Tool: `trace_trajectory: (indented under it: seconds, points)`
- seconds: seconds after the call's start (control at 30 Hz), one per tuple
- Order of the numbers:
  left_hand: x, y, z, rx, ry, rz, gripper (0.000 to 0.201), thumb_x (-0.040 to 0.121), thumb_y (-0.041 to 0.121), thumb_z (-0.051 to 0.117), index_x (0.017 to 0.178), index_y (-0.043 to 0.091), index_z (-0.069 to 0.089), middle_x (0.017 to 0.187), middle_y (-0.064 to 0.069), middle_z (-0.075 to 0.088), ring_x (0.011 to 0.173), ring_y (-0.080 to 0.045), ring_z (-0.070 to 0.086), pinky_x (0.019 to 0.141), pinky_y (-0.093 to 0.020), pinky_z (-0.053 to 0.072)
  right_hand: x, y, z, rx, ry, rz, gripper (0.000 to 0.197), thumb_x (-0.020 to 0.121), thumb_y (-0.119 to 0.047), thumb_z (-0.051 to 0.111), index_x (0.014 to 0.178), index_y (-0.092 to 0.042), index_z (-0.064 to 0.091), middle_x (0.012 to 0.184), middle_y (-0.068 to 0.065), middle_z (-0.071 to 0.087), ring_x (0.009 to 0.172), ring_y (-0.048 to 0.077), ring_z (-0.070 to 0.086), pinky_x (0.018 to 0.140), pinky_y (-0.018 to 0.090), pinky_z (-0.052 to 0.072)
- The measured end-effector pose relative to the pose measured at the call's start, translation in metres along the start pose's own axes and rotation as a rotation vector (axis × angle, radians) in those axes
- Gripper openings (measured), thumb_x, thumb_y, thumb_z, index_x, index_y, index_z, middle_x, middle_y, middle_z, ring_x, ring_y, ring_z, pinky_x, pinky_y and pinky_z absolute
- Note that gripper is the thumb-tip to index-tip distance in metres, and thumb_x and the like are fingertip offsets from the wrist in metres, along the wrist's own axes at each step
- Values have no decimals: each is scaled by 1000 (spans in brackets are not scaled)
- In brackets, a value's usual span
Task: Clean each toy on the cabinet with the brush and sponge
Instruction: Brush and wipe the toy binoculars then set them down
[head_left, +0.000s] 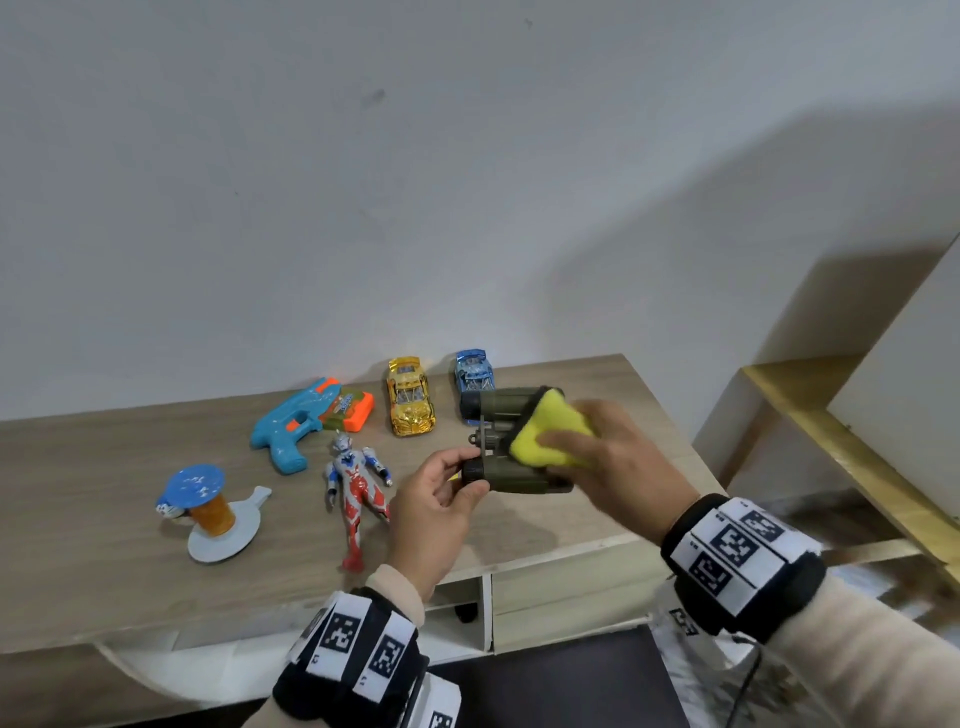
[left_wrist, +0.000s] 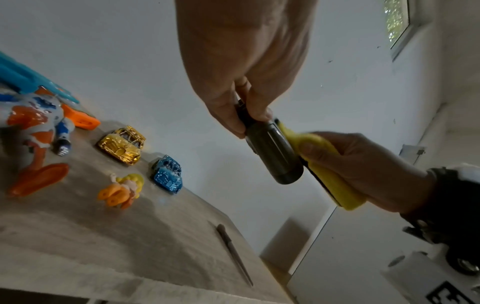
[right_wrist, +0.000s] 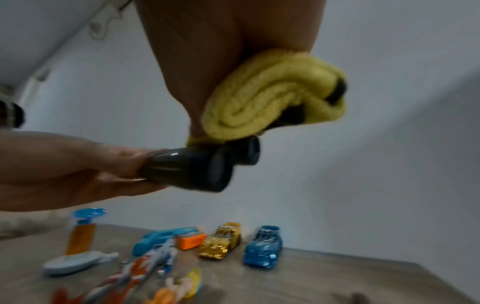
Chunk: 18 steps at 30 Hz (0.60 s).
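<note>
Dark green toy binoculars (head_left: 511, 441) (left_wrist: 272, 152) (right_wrist: 197, 166) hang in the air above the wooden cabinet (head_left: 104, 499). My left hand (head_left: 441, 488) (left_wrist: 244, 115) grips one barrel at its eyepiece end. My right hand (head_left: 587, 447) (right_wrist: 207, 115) holds a folded yellow sponge (head_left: 550, 431) (left_wrist: 324, 170) (right_wrist: 270, 96) pressed against the top of the binoculars. A thin dark brush (left_wrist: 233, 255) lies on the cabinet near its right edge, seen only in the left wrist view.
On the cabinet lie a blue water gun (head_left: 296, 421), a gold car (head_left: 410, 395), a blue car (head_left: 472, 376), a red and silver figure (head_left: 358, 493), a blue-topped spool toy (head_left: 208, 509) and a small yellow-orange figure (left_wrist: 122, 191). A wooden shelf (head_left: 831, 431) stands to the right.
</note>
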<state>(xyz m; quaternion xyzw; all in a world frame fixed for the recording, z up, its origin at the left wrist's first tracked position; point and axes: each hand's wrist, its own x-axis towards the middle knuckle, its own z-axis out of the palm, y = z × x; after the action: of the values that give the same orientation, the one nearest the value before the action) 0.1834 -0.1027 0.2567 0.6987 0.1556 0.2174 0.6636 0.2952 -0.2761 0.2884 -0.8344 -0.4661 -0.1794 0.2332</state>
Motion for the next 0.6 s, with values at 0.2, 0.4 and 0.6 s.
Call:
trace_trajectory:
  seconds: [0.2,0.4,0.6]
  points:
    - [-3,-2,1,75,-59,38,36,82,-3,67,100,28,63,101,13,66,91,14,62,76,-6,47,13,0,-21,-99,159,16,28,82,-24,61,106,-12,67,108,28,55,94,41,55,77,40,49]
    - [-6,6,9,147,-79,110,34,81,-1,69,101,26,63,95,15,65,84,22,58,75,-2,45,21,-1,0,-88,21,-47,29,77,-8,64,105,-13,65,106,27,55,88,41,54,74,48,52]
    - [-7,2,1,157,-47,123,40,81,0,69,98,35,62,99,18,65,93,14,62,77,-4,46,22,12,-22,-87,110,148,31,80,-13,65,111,-15,64,108,31,53,91,45,54,76,49,52]
